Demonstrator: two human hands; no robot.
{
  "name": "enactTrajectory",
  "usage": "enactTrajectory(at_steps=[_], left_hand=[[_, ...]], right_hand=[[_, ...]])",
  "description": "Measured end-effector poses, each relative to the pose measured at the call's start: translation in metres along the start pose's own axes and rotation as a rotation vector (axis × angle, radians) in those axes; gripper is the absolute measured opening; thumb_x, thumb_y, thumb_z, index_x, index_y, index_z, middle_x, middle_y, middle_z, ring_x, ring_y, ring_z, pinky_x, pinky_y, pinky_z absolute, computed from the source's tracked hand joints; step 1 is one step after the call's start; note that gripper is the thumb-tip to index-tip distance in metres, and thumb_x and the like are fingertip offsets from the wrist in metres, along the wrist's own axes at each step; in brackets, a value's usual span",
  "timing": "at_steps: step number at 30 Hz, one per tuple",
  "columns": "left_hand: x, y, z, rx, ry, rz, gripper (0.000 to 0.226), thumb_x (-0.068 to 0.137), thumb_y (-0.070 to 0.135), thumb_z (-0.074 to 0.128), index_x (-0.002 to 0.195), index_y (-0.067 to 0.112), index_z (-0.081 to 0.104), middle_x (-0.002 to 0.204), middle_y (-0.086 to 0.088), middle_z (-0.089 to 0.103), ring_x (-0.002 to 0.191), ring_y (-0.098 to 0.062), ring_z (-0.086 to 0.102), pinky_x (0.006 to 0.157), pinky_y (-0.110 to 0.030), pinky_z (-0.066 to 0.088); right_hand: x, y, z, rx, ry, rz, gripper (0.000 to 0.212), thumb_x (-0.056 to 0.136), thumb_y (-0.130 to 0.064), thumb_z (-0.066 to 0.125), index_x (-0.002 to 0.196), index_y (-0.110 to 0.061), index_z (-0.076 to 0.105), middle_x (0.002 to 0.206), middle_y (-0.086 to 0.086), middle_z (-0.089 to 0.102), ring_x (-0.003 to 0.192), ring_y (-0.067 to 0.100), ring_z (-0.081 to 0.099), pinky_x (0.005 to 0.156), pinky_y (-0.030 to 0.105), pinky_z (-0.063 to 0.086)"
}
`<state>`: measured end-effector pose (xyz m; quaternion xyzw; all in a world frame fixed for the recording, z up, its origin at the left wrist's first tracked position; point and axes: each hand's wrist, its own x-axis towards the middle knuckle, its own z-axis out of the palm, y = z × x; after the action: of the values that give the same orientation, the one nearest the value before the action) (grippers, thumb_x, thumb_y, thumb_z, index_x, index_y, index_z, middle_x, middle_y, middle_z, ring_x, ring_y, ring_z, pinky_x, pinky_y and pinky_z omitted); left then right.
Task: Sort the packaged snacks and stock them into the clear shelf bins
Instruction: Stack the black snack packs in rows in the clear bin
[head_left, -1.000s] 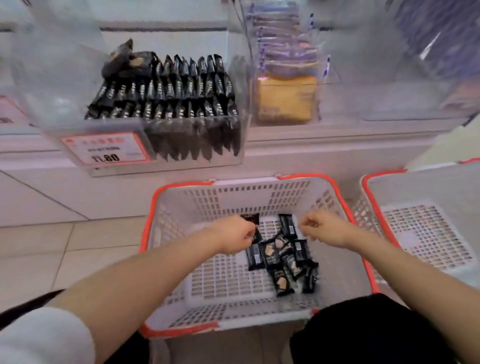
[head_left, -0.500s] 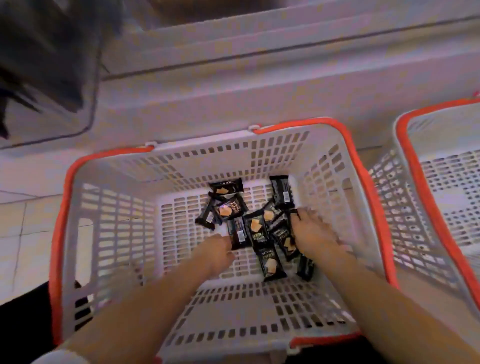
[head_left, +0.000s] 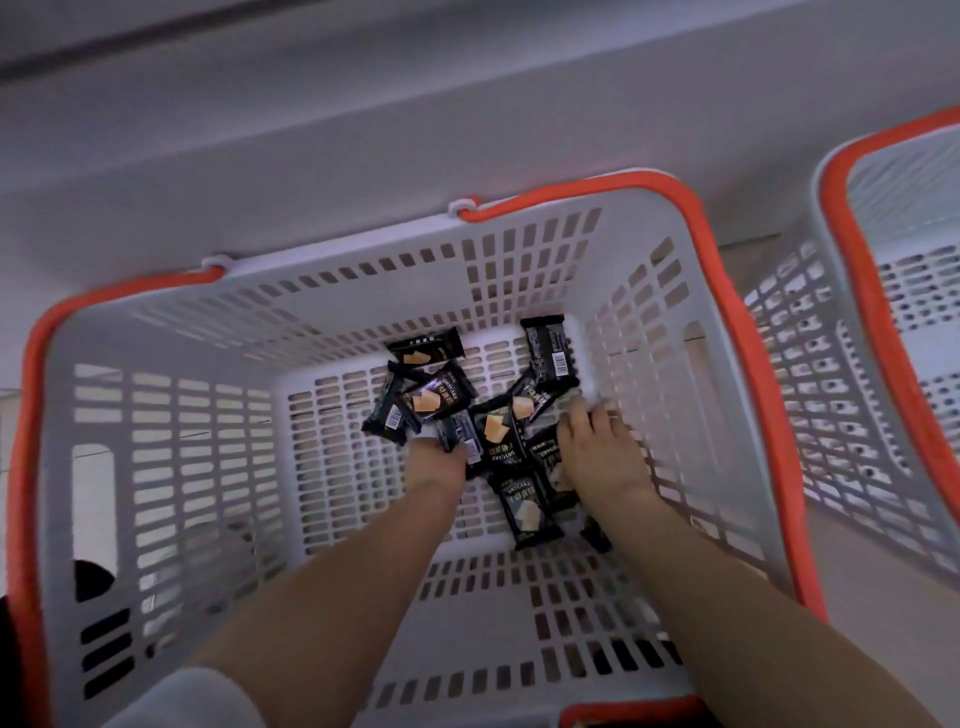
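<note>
Down in the basket (head_left: 649, 218), my left hand (head_left: 436, 460) is pinching a snack (head_left: 462, 441); my right hand (head_left: 597, 447) is pressing, fingers spread, on the pile (head_left: 498, 431).

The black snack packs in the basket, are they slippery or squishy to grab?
Probably slippery: the black snack packs have shiny wrappers that catch the light. Likely light too, since they lie tilted across each other in the basket without sagging. The ends look thin and may crinkle.
</note>
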<state>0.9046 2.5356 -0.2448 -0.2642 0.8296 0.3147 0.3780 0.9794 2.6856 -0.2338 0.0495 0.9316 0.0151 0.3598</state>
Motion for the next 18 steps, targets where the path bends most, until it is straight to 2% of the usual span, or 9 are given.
enactTrajectory(at_steps=[2,4,6,9,11,14,15,16,18], left_hand=[[0.001,0.001,0.005,-0.018,-0.029,0.024,0.026,0.091,0.019,0.058,0.071,0.011,0.045,0.064,-0.004,0.05,0.054,-0.016,0.047,0.053,-0.027,0.042],[-0.002,0.002,0.009,-0.031,-0.088,0.037,0.017,0.09,0.028,0.059,0.091,0.012,0.052,0.081,-0.006,0.06,0.065,-0.018,0.055,0.058,-0.027,0.044],[0.0,0.0,0.013,-0.051,-0.122,0.043,0.019,0.089,0.03,0.059,0.096,0.012,0.054,0.089,-0.007,0.062,0.075,-0.022,0.057,0.068,-0.029,0.044],[0.002,-0.005,0.012,-0.168,-0.102,0.038,0.01,0.091,0.02,0.058,0.09,0.011,0.055,0.094,-0.012,0.064,0.082,-0.028,0.059,0.08,-0.038,0.051],[0.001,-0.008,0.005,-0.27,-0.102,0.026,0.005,0.093,0.013,0.054,0.089,0.011,0.055,0.092,-0.011,0.062,0.078,-0.025,0.058,0.081,-0.039,0.05],[-0.001,-0.012,-0.011,-0.497,-0.215,0.0,0.019,0.097,0.004,0.039,0.109,0.011,0.052,0.1,-0.008,0.062,0.089,-0.024,0.059,0.085,-0.037,0.048],[-0.003,-0.012,-0.018,-0.634,-0.285,-0.03,0.025,0.097,0.002,0.034,0.112,0.011,0.051,0.1,-0.008,0.063,0.09,-0.024,0.06,0.084,-0.038,0.049],[-0.007,-0.011,-0.024,-0.772,-0.355,-0.071,0.026,0.097,0.002,0.03,0.11,0.01,0.051,0.093,-0.008,0.063,0.082,-0.022,0.06,0.074,-0.034,0.051],[-0.015,-0.01,-0.036,-0.962,-0.491,-0.174,0.029,0.095,0.011,0.027,0.106,0.008,0.054,0.071,-0.004,0.056,0.057,-0.015,0.047,0.051,-0.025,0.042]], right_hand=[[-0.001,-0.004,-0.004,0.037,0.004,0.025,0.048,0.095,-0.013,0.039,0.139,-0.002,0.025,0.145,0.025,0.025,0.132,0.039,0.028,0.107,0.044,0.031],[-0.002,-0.008,-0.01,0.128,-0.002,0.047,0.042,0.091,-0.009,0.046,0.131,-0.002,0.035,0.136,0.024,0.039,0.125,0.036,0.039,0.096,0.041,0.041],[-0.005,-0.006,-0.019,0.345,0.003,0.085,0.035,0.087,-0.001,0.05,0.121,-0.002,0.044,0.121,0.019,0.055,0.109,0.032,0.054,0.08,0.036,0.047],[-0.01,0.007,-0.033,0.836,0.085,0.224,0.025,0.088,-0.001,0.05,0.113,-0.004,0.051,0.103,0.016,0.063,0.087,0.027,0.058,0.067,0.029,0.043],[-0.015,0.016,-0.042,1.281,0.104,0.334,0.014,0.089,-0.004,0.054,0.103,-0.006,0.056,0.1,0.014,0.063,0.084,0.023,0.058,0.062,0.027,0.048],[-0.022,0.021,-0.057,1.954,-0.009,0.467,0.011,0.087,-0.004,0.062,0.096,-0.009,0.059,0.098,0.01,0.063,0.085,0.021,0.061,0.053,0.02,0.055],[-0.024,0.021,-0.061,2.084,-0.029,0.488,0.014,0.086,-0.004,0.063,0.098,-0.009,0.06,0.097,0.01,0.063,0.084,0.02,0.061,0.052,0.019,0.054],[-0.026,0.019,-0.064,2.186,-0.043,0.501,0.015,0.084,-0.004,0.065,0.098,-0.008,0.061,0.095,0.01,0.064,0.083,0.02,0.061,0.052,0.019,0.053],[-0.029,0.014,-0.069,2.324,-0.079,0.507,0.012,0.083,-0.005,0.066,0.093,-0.01,0.062,0.092,0.009,0.065,0.084,0.019,0.061,0.052,0.02,0.053]])
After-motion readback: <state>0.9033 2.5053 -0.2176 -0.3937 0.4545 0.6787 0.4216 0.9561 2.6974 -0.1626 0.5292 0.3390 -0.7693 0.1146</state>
